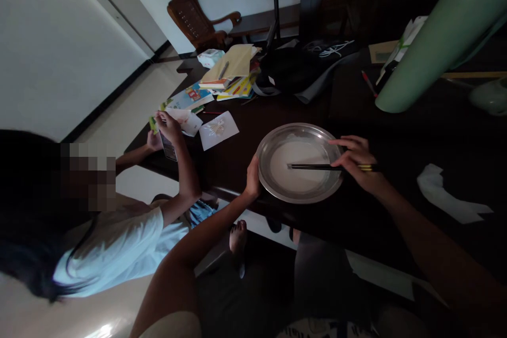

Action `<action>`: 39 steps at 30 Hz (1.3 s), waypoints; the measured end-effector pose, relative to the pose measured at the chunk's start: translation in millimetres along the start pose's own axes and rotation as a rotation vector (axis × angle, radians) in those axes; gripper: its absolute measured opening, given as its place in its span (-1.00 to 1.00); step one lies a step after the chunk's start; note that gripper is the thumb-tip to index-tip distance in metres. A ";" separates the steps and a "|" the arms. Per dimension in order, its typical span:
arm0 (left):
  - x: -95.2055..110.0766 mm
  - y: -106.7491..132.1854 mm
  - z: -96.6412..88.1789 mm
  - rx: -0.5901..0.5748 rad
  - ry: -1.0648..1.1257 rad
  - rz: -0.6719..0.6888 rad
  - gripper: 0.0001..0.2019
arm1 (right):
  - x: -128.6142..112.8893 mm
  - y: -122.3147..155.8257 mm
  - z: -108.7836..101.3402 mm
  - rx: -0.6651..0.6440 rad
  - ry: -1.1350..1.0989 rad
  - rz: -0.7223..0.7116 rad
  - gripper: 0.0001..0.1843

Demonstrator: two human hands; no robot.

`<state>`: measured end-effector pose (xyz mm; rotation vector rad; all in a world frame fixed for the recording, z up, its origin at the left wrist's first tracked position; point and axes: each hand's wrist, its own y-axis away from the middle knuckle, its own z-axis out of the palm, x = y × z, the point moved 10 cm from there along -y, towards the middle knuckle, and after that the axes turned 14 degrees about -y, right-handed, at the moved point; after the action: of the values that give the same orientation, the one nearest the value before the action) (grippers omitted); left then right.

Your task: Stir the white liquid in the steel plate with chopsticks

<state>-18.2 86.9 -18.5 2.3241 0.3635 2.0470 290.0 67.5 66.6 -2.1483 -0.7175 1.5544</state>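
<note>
A shallow round metal bowl [271,188] holds a milky white liquid [297,179] and sits near the edge of the dark table. My left hand [252,177] is closed at the bowl's left rim; some of its fingers are hidden against the bowl's side. A pair of black chopsticks [312,167] with gold bands is held in my right hand [358,161] over the bowl's right rim. Their tips reach the liquid near the middle of the bowl.
At left another person [127,243] holds a phone [168,142]. White paper with cotton swabs [217,127], stacked books [233,82] and a black bag [293,71] lie beyond the bowl. A green flask [431,47] and crumpled tissue [443,195] are on the right.
</note>
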 end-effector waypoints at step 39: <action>6.5 1.6 -1.0 0.030 -0.021 0.069 -0.67 | -2.0 0.6 -20.4 0.135 0.013 0.039 -0.53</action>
<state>-18.2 86.5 -11.7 2.4064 0.3199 2.0595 309.0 65.5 74.0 -2.0835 -0.5525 1.5604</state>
